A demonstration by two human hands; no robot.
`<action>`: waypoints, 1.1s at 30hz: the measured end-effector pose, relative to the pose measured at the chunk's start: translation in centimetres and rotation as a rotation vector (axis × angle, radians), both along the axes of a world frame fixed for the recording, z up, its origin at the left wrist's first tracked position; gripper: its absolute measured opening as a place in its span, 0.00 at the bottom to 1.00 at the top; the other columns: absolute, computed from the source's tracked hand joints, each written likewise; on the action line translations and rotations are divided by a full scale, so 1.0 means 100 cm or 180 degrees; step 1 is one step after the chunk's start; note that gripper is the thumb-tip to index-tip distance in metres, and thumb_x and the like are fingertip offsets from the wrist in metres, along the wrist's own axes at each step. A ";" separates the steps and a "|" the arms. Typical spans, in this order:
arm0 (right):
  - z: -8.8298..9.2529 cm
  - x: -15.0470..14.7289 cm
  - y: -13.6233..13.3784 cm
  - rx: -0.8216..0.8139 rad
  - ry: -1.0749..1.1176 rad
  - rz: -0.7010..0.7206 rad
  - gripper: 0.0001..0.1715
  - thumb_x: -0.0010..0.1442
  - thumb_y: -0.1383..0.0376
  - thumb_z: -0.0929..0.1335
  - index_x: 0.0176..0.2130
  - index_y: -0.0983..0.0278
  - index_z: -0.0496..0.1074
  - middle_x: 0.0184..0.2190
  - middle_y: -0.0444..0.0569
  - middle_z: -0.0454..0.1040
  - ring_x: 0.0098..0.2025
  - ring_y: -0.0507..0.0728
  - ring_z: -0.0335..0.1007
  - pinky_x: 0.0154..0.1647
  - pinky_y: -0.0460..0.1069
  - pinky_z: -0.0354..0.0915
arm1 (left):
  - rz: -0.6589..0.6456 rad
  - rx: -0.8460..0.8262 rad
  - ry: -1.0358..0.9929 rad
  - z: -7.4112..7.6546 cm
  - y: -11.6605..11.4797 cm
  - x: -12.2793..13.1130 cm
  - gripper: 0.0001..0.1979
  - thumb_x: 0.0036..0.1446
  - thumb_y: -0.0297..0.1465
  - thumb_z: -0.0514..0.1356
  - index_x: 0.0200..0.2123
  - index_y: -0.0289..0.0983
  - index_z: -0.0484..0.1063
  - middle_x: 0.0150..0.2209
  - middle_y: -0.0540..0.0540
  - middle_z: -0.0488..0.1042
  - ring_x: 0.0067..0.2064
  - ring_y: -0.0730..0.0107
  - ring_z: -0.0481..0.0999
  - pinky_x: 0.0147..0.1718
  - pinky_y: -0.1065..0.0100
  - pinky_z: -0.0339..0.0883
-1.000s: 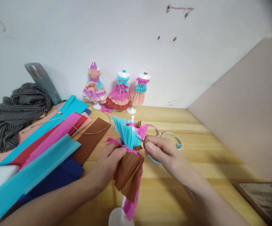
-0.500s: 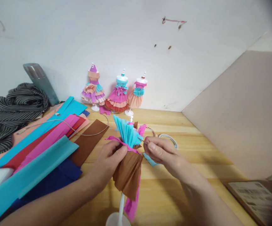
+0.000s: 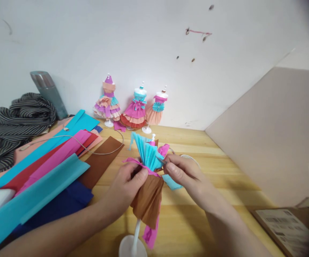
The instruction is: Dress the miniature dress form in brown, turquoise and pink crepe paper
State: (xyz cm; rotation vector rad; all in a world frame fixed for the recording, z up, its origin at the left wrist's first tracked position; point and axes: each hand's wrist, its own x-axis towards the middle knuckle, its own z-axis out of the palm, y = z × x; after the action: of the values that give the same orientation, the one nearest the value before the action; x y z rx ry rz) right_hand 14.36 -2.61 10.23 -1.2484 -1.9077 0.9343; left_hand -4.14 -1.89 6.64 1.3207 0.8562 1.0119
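A miniature dress form on a white stand (image 3: 136,233) leans before me, dressed in a brown crepe paper skirt (image 3: 147,200), a pink waist tie and a pleated turquoise paper bodice (image 3: 148,156). My left hand (image 3: 130,182) is closed around its waist, thumb over the pink tie (image 3: 133,160). Between the thumb and fingers of my right hand (image 3: 182,173) is a thin grey metal tool that looks like tweezers (image 3: 162,160). Its tip touches the right side of the turquoise pleats. A pink strip (image 3: 151,233) hangs behind the skirt.
Three small dressed mannequins (image 3: 134,112) stand against the wall. On the left lie crepe paper sheets (image 3: 55,192), a grey cable (image 3: 100,154), a striped cloth (image 3: 23,121) and a bottle (image 3: 48,92). A turquoise scrap (image 3: 172,182) and a cardboard box (image 3: 285,228) are at right.
The camera view has shifted slightly. The dress form's top tilts a little to the right. The tool's tip stays at the turquoise pleats, and both hands keep their grip.
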 end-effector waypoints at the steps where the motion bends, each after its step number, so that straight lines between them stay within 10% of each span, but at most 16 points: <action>1: 0.000 0.000 0.000 0.0023 -0.0058 -0.0006 0.27 0.65 0.46 0.59 0.26 0.62 0.59 0.24 0.43 0.56 0.27 0.52 0.53 0.27 0.48 0.52 | -0.0004 0.0035 0.0074 0.000 0.000 0.000 0.14 0.58 0.40 0.57 0.29 0.36 0.72 0.30 0.44 0.75 0.36 0.60 0.74 0.35 0.62 0.66; 33: -0.001 0.000 -0.005 0.0063 -0.0033 -0.0085 0.27 0.66 0.46 0.57 0.25 0.62 0.56 0.24 0.42 0.54 0.26 0.52 0.50 0.27 0.48 0.49 | -0.0051 0.0227 0.0084 -0.001 -0.001 -0.002 0.11 0.60 0.37 0.56 0.36 0.36 0.73 0.37 0.46 0.76 0.40 0.63 0.74 0.41 0.66 0.65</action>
State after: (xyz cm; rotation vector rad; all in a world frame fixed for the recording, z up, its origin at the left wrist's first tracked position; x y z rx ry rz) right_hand 14.38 -3.07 10.10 -1.2663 -1.8994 0.8947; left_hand -4.31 -2.01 6.50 1.4020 0.8347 1.0224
